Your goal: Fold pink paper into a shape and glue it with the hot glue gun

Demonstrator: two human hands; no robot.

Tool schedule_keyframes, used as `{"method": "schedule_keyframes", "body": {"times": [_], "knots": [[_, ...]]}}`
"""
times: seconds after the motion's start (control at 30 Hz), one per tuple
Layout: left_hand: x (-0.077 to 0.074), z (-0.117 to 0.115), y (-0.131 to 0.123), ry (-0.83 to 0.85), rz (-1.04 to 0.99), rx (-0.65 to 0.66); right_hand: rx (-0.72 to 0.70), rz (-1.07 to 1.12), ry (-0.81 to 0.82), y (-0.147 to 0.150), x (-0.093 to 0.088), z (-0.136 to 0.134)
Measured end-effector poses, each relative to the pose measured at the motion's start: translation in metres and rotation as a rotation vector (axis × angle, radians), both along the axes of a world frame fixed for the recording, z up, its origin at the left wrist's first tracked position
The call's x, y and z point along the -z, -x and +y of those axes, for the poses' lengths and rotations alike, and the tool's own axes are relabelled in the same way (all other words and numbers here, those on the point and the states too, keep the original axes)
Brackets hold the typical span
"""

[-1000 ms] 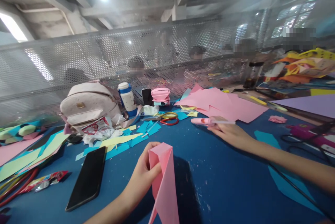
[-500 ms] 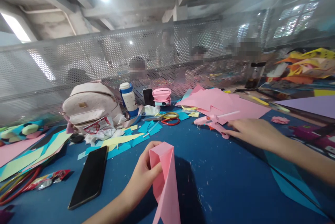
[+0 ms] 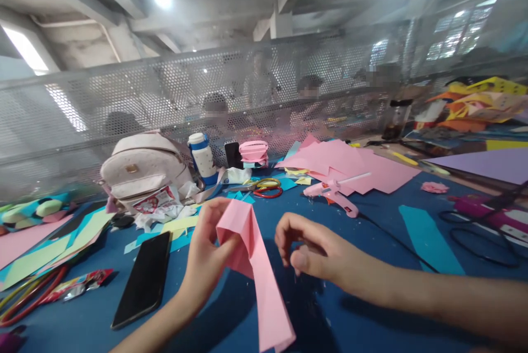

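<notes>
A folded strip of pink paper (image 3: pixel 270 298), bent into a box-like shape at its top, is pinched between the thumb and fingers of my left hand (image 3: pixel 210 243). Its long tail hangs down toward the front of the blue table (image 3: pixel 322 314). Just to the right of the paper, my right hand (image 3: pixel 309 246) hovers with curled fingers and thumb apart; nothing shows in it. Beyond that hand a pink glue gun (image 3: pixel 334 194) lies on its side, a clear glue stick at its back and a black cord trailing right.
A black phone (image 3: pixel 142 279) lies left of my left arm. Farther back are a white backpack (image 3: pixel 144 163), a bottle (image 3: pixel 203 160), scissors (image 3: pixel 268 188) and pink sheets (image 3: pixel 346 160). A blue paper piece (image 3: pixel 431 240) lies right, and a perforated metal screen (image 3: pixel 165 89) stands behind.
My right hand has left the glue gun and come in toward the pink paper. My left hand has raised and tilted the paper, shifting it slightly left.
</notes>
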State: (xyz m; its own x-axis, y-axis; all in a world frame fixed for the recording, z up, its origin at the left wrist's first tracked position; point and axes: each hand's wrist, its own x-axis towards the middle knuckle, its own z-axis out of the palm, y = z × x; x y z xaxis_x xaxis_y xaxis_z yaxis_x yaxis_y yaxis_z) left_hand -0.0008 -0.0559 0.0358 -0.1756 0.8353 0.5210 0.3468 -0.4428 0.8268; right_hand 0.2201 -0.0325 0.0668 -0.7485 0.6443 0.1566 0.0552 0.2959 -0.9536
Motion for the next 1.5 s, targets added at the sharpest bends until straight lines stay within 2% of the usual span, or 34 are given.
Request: {"method": "schedule_keyframes", "body": {"times": [0.13, 0.33, 0.47, 0.6, 0.7, 0.87, 1.0, 1.07, 1.2, 1.3, 1.5], "knots": [[-0.007, 0.004, 0.009, -0.137, 0.073, -0.093, 0.003, -0.023, -0.041, 0.024, 0.001, 0.006], [-0.005, 0.007, 0.018, -0.234, 0.143, -0.091, -0.024, -0.025, -0.245, 0.041, -0.001, 0.013], [-0.003, 0.011, 0.022, -0.361, 0.28, -0.157, 0.091, 0.051, -0.304, 0.047, 0.002, 0.02], [0.0, 0.015, 0.026, -0.448, 0.353, -0.229, 0.221, 0.13, -0.322, 0.05, 0.006, 0.038], [0.002, 0.014, 0.026, -0.388, 0.261, -0.151, 0.295, 0.136, -0.405, 0.049, 0.008, 0.055], [0.004, 0.01, 0.022, -0.233, -0.002, 0.095, 0.328, 0.195, -0.519, 0.043, 0.005, 0.066], [0.014, 0.015, 0.023, -0.176, -0.112, 0.12, 0.336, 0.201, -0.554, 0.037, 0.001, 0.062], [0.02, 0.018, 0.026, -0.14, -0.162, 0.175, 0.334, 0.211, -0.572, 0.034, 0.0, 0.062], [0.03, 0.025, 0.035, 0.042, -0.213, 0.312, 0.327, 0.215, -0.583, 0.03, 0.0, 0.064], [0.035, 0.028, 0.036, 0.131, -0.278, 0.334, 0.325, 0.215, -0.572, 0.031, 0.0, 0.064], [0.041, 0.028, 0.031, 0.155, -0.434, 0.428, 0.332, 0.209, -0.593, 0.032, -0.001, 0.062]]}}
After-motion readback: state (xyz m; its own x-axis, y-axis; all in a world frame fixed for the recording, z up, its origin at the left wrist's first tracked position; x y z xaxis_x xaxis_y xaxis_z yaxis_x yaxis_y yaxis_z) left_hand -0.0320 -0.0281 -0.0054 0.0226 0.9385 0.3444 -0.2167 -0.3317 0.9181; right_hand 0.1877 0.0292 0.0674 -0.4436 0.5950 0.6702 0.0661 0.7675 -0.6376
